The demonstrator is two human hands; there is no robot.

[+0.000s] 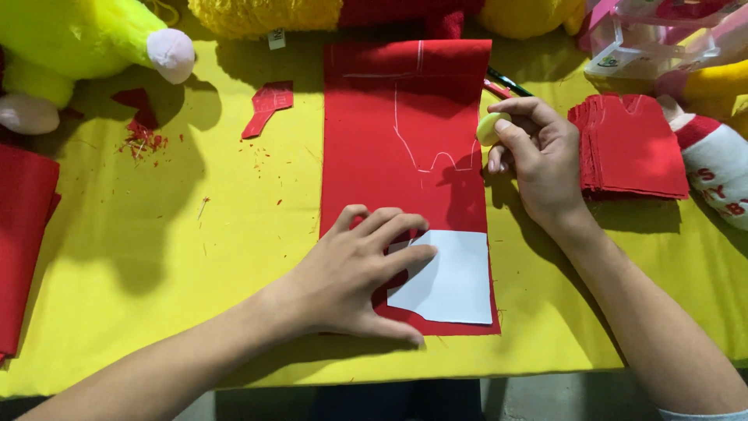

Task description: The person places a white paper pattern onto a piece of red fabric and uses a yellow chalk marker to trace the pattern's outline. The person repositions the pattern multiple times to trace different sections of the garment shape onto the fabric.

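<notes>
A long strip of red felt (382,140) lies on the yellow table cover (195,257), with a white chalk outline drawn on its upper half. My left hand (354,269) presses flat on the felt's lower part, fingers resting on a white paper template (452,281) near the bottom right corner. My right hand (538,156) sits at the felt's right edge and pinches a small pale round piece of chalk (491,127).
A stack of cut red felt pieces (631,144) lies right of my right hand. Red scraps (267,105) and crumbs lie upper left. Yellow plush toys (86,39) line the back, folded red fabric (23,234) sits at the left edge, clear plastic boxes (662,35) upper right.
</notes>
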